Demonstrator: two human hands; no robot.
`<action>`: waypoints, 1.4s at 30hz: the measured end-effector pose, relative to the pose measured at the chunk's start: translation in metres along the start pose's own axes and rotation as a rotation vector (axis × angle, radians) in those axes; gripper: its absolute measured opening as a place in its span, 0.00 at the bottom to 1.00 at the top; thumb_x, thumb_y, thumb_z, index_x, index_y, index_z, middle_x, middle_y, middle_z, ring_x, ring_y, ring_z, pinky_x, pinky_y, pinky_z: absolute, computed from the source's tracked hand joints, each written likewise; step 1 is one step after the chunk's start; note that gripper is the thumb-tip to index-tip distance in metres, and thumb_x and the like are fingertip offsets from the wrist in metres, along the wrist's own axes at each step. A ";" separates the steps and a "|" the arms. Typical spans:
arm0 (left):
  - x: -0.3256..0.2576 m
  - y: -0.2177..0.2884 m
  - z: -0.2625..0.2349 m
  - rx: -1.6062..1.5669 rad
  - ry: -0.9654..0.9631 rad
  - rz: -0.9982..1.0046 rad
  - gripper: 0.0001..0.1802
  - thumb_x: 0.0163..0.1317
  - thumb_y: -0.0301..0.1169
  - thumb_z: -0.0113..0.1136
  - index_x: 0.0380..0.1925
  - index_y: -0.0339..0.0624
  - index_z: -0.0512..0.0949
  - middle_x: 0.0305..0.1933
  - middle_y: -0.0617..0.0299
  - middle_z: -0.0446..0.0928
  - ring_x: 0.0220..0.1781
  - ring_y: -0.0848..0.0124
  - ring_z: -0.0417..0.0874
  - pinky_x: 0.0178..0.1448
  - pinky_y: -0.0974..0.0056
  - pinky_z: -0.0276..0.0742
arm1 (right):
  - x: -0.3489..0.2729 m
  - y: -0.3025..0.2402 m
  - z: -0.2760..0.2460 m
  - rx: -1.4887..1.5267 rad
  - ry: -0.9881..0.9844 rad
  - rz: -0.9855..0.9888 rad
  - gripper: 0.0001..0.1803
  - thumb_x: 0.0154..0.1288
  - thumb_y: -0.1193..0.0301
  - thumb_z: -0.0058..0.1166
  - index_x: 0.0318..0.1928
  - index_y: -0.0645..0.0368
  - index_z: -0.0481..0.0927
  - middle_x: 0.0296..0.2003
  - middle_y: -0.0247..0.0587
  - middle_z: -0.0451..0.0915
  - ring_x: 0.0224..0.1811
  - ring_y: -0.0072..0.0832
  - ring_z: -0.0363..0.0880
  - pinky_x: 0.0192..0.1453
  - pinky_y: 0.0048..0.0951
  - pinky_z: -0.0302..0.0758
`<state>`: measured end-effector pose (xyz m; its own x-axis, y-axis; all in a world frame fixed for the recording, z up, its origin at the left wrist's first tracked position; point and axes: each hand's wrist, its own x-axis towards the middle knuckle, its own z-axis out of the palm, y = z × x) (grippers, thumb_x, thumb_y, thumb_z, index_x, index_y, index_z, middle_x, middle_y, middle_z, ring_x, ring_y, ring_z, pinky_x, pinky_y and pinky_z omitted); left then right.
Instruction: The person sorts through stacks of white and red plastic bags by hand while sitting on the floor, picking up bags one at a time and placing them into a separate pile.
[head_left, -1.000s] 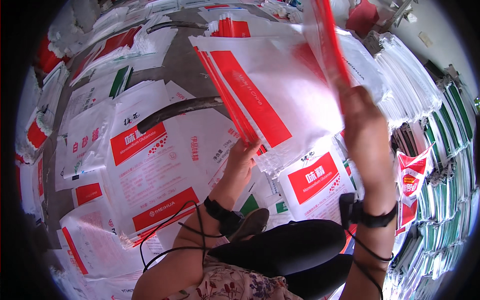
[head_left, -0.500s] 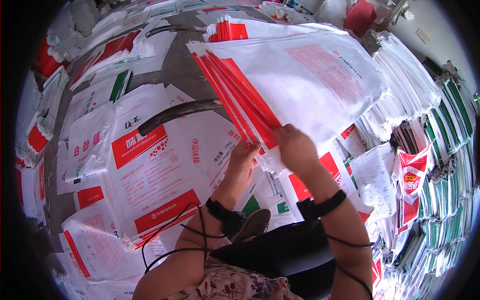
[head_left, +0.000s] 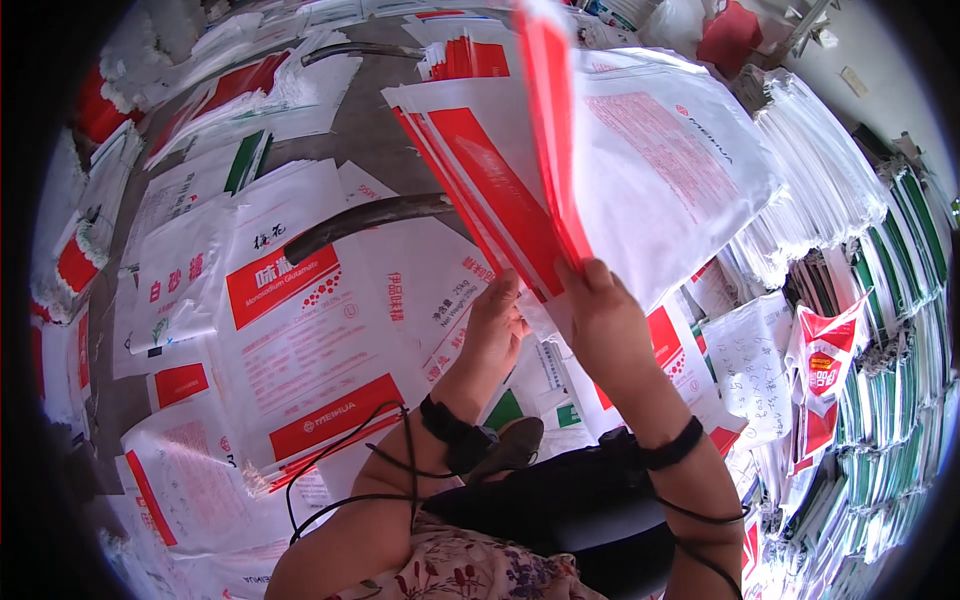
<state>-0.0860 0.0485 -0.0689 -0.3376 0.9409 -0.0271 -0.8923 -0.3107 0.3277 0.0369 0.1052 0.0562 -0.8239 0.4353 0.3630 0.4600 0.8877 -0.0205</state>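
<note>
A pile of flat white woven sacks with red printed bands lies in front of my hands, its red edges fanned on the left. In my right hand, closed on its near end, is a white sack with a red band, lifted upright and blurred at the top. My left hand is curled beside the near left corner of the pile, thumb by the red edges; whether its fingers grip anything is hidden.
Loose white sacks cover the floor at left, with a dark curved bar across them. Another dark bar lies farther back. Stacked white sacks and green-striped sacks line the right. Black cables hang at my forearms.
My right hand has lifted one sack's red edge up from the pile into an upright position. My left hand has stayed near the pile's corner, shifting slightly.
</note>
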 end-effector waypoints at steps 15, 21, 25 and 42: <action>-0.006 0.003 -0.012 0.317 0.110 0.047 0.18 0.68 0.35 0.65 0.55 0.44 0.77 0.56 0.63 0.80 0.58 0.69 0.80 0.64 0.54 0.74 | 0.043 0.062 -0.097 -0.191 0.310 0.026 0.14 0.59 0.82 0.52 0.45 0.61 0.83 0.38 0.53 0.81 0.39 0.48 0.82 0.42 0.44 0.81; -0.012 0.006 0.012 0.012 0.061 0.033 0.17 0.69 0.38 0.64 0.53 0.42 0.78 0.53 0.66 0.81 0.57 0.73 0.80 0.60 0.61 0.74 | 0.016 -0.013 -0.076 -0.307 0.114 -0.051 0.32 0.60 0.84 0.50 0.68 0.58 0.71 0.53 0.51 0.77 0.44 0.45 0.84 0.41 0.41 0.82; -0.002 -0.003 0.007 0.133 0.002 0.033 0.16 0.70 0.35 0.60 0.55 0.42 0.76 0.49 0.66 0.82 0.53 0.74 0.81 0.55 0.63 0.76 | -0.009 -0.011 0.015 -0.222 -0.067 -0.045 0.28 0.57 0.72 0.57 0.61 0.60 0.76 0.47 0.46 0.75 0.38 0.37 0.79 0.41 0.38 0.78; -0.012 0.008 -0.006 0.352 0.107 0.016 0.21 0.71 0.35 0.59 0.60 0.39 0.73 0.58 0.60 0.76 0.61 0.66 0.78 0.65 0.52 0.75 | 0.059 0.067 -0.117 -0.124 0.188 -0.042 0.20 0.58 0.81 0.50 0.51 0.54 0.82 0.38 0.55 0.84 0.40 0.53 0.84 0.44 0.48 0.81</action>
<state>-0.0906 0.0342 -0.0719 -0.3963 0.9112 -0.1121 -0.7353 -0.2420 0.6330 0.0578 0.1732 0.1849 -0.7720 0.3526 0.5289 0.4737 0.8739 0.1088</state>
